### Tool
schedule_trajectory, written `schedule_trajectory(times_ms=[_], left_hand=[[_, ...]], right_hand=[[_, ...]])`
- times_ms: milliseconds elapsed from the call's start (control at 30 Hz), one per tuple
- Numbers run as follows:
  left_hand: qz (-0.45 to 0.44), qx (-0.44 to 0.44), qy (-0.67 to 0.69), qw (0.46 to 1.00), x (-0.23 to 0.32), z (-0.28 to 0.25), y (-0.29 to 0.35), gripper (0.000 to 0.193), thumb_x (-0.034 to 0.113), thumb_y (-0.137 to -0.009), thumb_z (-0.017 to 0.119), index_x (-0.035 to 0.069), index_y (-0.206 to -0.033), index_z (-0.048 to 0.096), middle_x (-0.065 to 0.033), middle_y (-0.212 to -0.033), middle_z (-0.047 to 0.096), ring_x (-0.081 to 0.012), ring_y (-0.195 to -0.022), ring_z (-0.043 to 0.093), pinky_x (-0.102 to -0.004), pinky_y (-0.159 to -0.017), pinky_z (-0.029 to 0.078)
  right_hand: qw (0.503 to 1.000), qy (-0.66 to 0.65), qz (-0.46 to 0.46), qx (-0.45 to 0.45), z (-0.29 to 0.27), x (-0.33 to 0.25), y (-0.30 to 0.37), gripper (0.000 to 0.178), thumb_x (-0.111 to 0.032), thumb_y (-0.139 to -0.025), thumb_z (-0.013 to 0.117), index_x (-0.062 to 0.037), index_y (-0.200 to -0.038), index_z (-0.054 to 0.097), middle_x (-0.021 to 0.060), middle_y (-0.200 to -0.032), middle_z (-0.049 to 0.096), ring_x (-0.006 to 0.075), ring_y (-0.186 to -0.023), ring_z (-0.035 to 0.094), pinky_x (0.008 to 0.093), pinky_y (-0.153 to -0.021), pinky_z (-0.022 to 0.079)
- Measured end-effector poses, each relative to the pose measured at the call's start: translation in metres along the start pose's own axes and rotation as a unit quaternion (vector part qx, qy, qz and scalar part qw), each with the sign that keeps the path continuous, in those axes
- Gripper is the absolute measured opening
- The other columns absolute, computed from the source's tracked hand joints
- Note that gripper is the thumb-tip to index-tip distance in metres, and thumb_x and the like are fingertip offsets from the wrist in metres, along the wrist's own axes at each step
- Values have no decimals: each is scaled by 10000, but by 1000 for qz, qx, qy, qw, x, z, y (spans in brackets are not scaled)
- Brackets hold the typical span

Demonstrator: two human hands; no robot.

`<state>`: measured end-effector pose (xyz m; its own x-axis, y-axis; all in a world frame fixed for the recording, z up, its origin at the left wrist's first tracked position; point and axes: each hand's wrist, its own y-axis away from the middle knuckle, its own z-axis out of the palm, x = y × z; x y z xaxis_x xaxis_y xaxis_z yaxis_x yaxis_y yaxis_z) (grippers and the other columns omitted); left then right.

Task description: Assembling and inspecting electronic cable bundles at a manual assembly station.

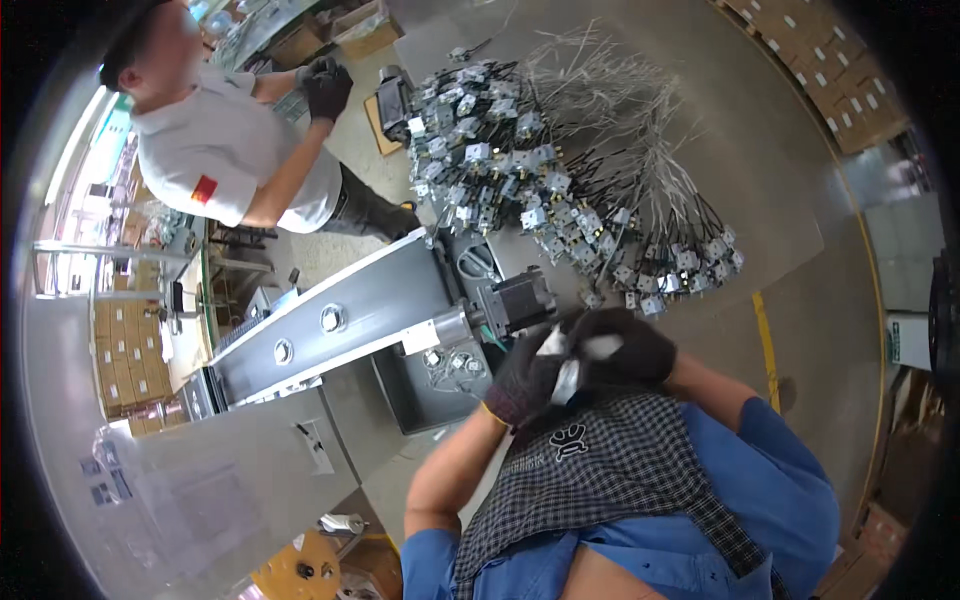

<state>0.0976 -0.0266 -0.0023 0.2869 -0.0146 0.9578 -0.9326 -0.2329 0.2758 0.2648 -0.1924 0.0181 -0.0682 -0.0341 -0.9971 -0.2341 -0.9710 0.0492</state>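
Checked apron (620, 470) over a blue shirt fills the bottom of the view, closest to the lens. Just above it, both hands in black gloves meet in front of the chest. Left hand (525, 378) and right hand (625, 345) are both closed around 1 small white and silver part (568, 365), pressed together on it; can't tell its exact shape. Part sits between the 2 palms, just below the black motor (520, 297) on the end of the grey machine rail (340, 315). Big heap of wired connectors (560, 190) lies on the grey floor sheet (760, 240) beyond the motor, well apart from the hands. Second person in a white shirt (225, 150) at upper left, black-gloved hands (325, 85) raised together. Cardboard boxes (830, 70) upper right.
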Motion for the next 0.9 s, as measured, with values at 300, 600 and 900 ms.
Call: schedule_trajectory(times_ms=[300, 600, 900], left_hand=[[-54, 35, 183, 981, -23, -12, 30, 513, 315, -950, 704, 8, -1349, 604, -89, -1170, 670, -152, -1017, 626, -301, -876, 520], [-241, 169, 39, 955, -223, 4, 162, 440, 351, -961, 659, 165, -1359, 635, -52, -840, 684, -125, -722, 617, -296, -586, 503], [-300, 225, -92, 922, -297, 98, 291, 464, 282, -944, 638, 83, -1362, 604, -188, -1048, 746, -335, -982, 723, -406, -833, 555]], right_hand=[[990, 114, -72, -36, 46, 20, -41, 157, -139, -935, 664, -20, -1038, 664, 98, -956, 725, 213, -877, 694, 356, -796, 559], [964, -213, 158, -19, 88, 20, -86, 288, -250, -1087, 442, -26, -1101, 623, 72, -947, 693, 143, -792, 660, 319, -734, 555], [852, -282, 440, -44, 148, 80, -133, 314, -336, -1068, 467, -77, -1071, 645, 71, -813, 680, 182, -573, 618, 328, -460, 499]])
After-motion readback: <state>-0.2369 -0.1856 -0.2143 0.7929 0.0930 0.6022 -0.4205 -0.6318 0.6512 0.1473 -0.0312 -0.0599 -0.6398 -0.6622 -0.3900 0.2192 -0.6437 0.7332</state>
